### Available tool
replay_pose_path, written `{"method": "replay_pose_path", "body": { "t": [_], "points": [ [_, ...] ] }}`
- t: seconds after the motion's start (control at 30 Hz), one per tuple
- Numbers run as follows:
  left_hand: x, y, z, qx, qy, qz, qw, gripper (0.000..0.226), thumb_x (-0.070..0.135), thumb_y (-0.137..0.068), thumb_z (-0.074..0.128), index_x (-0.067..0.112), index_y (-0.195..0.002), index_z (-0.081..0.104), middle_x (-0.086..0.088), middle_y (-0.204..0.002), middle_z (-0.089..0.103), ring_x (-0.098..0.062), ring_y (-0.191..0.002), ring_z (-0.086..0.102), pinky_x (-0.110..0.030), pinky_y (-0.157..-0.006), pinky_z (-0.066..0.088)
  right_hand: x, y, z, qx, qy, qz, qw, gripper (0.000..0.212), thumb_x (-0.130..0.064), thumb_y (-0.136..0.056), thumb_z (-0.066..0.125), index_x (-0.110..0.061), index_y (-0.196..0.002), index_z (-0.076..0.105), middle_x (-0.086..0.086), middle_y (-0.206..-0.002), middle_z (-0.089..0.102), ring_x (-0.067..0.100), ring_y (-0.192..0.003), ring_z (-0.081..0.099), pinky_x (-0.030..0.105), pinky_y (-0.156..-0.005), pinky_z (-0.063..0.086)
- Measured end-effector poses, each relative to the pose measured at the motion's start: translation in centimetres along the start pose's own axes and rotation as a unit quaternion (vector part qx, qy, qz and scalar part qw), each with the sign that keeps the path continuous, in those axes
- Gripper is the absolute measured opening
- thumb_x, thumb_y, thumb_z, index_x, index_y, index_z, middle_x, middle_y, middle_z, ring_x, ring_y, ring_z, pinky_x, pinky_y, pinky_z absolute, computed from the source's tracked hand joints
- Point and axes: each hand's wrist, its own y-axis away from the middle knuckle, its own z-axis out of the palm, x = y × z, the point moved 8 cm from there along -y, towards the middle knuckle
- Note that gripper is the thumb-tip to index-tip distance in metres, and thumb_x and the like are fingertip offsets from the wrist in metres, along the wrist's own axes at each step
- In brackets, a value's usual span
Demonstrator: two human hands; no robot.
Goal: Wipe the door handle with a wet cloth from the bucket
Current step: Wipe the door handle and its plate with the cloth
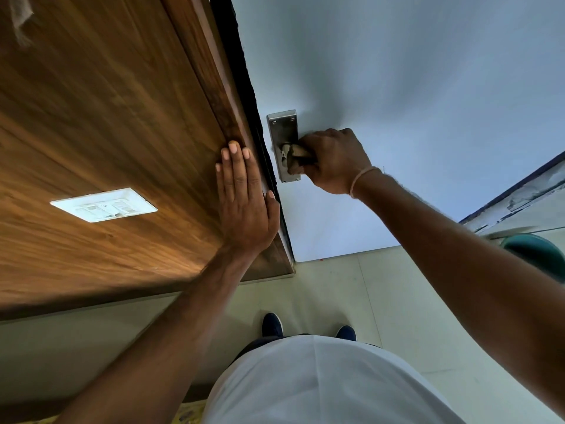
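A metal door handle plate (282,130) is fixed to the pale blue door (412,96). My right hand (334,160) is closed around a brownish cloth (298,160), which is wrapped over the lever, so most of the lever is hidden. My left hand (244,197) lies flat with fingers extended against the wooden door frame (195,123), just left of the handle. It holds nothing.
A white switch plate (104,205) sits on the wooden wall panel at left. A green bucket (538,255) stands on the tiled floor at far right, partly behind my right arm. My two dark shoes (272,325) are on the pale tiles below.
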Motion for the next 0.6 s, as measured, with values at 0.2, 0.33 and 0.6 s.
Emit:
{"method": "replay_pose_path", "body": {
  "t": [0.2,0.33,0.6],
  "points": [
    [-0.3,0.1,0.2,-0.01,0.005,0.0,1.0,0.083,0.017,-0.097,0.06,-0.006,-0.166,0.02,-0.03,-0.174,0.022,-0.043,-0.164,0.017,-0.057,-0.135,0.018,-0.8,3.0,-0.5,0.197,0.012,-0.053,0.979,0.031,-0.017,-0.092,0.067,-0.015,-0.121,0.077,0.005,-0.118,0.079,0.034,-0.104,0.071,0.043,-0.095,0.049],
    [-0.4,0.1,0.2,-0.012,0.002,0.005,1.0,0.081,0.017,-0.098,0.059,-0.007,-0.165,0.021,-0.031,-0.173,0.024,-0.042,-0.164,0.016,-0.057,-0.135,0.018,-2.0,3.8,-0.3,0.261,0.03,-0.112,0.958,0.029,-0.011,-0.097,0.065,-0.011,-0.123,0.078,0.007,-0.124,0.079,0.033,-0.111,0.073,0.045,-0.102,0.05],
    [-0.7,0.0,-0.1,-0.008,0.01,0.013,1.0,0.084,0.012,-0.095,0.064,-0.006,-0.165,0.022,-0.03,-0.172,0.025,-0.041,-0.164,0.018,-0.059,-0.133,0.024,-6.8,0.9,1.9,0.106,0.124,-0.173,0.971,0.046,-0.013,-0.092,0.035,-0.01,-0.106,0.078,0.009,-0.109,0.078,0.038,-0.118,0.065,0.048,-0.103,0.05]
  ]
}}
